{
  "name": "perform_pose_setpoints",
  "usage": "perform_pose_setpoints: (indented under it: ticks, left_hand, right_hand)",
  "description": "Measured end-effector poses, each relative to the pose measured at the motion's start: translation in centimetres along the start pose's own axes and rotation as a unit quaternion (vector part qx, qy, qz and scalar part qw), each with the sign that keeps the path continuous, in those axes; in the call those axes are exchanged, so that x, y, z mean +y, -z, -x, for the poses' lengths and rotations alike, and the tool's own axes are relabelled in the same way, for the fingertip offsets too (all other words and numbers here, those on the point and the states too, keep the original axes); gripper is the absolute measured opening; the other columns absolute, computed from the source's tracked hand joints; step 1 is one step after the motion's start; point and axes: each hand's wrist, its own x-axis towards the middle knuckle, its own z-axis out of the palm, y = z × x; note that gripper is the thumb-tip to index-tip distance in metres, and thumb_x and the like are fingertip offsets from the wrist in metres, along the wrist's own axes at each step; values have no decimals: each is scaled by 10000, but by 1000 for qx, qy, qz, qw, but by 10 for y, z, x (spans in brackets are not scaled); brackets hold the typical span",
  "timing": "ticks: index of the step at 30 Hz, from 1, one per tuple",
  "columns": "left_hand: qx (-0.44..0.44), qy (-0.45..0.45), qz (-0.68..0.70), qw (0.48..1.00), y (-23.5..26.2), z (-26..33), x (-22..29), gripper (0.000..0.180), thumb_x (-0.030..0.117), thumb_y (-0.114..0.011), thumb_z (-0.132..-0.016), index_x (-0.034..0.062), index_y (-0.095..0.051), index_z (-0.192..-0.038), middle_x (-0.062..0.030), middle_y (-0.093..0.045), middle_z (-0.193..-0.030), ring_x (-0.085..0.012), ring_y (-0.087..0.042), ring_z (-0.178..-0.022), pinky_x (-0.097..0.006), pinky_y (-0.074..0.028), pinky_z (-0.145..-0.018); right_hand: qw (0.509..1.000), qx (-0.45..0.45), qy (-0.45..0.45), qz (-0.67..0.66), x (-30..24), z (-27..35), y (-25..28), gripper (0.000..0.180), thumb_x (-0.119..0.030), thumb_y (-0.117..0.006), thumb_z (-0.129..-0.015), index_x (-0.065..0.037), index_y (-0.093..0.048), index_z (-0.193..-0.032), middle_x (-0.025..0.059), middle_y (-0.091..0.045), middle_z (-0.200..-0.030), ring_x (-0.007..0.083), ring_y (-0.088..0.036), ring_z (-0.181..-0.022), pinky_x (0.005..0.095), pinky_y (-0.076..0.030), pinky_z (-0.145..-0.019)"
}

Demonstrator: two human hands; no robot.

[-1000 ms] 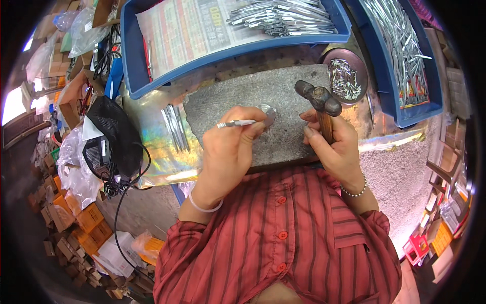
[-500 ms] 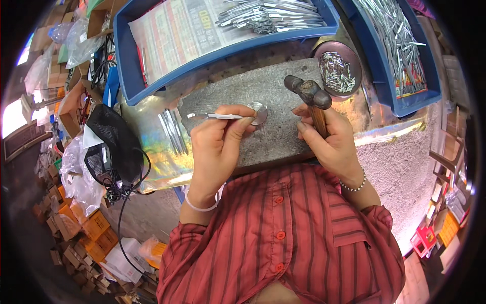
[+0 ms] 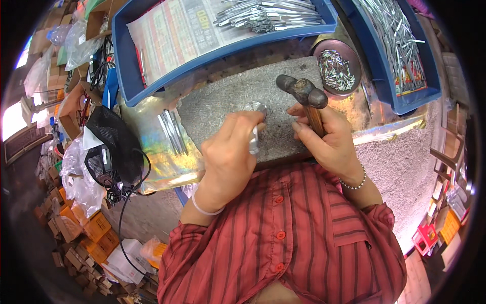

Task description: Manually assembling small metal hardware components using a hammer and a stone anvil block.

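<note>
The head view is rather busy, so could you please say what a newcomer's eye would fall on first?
Probably the hammer in the right hand, over the right part of the grey slab. Next might come the left hand gripping a slim silvery piece, and the blue tray beyond the slab, with metal strips heaped at its right.

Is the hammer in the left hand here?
No, the right hand grips the hammer by its handle, while the left hand holds a slim silvery piece.
</note>
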Motion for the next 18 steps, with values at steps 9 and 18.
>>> perform_pose_setpoints:
  ticks: [9, 18]
  left_hand:
    - [-4, -25, 47, 999, -4, 13, -14, 181, 47, -632, -661, 57, -573, -833, -99, -561, -767, -284, -588, -585, -353, -473, -497]
    - [-39, -13, 79, 996, 9, 4, -12, 210, 85, -580, -715, 79, -546, -923, -95, -579, -842, -295, -617, -666, -387, -490, -518]
  right_hand:
    - [960, -170, 223, 24, -64, -35, -4, 260, -80, -718, -683, -27, -593, -905, 59, -552, -681, 161, -546, -573, 261, -416, -508]
    - [898, -209, 330, 203, -83, -43, -7, 227, -60, -687, -627, -17, -568, -815, 109, -571, -715, 250, -581, -600, 293, -440, -512]
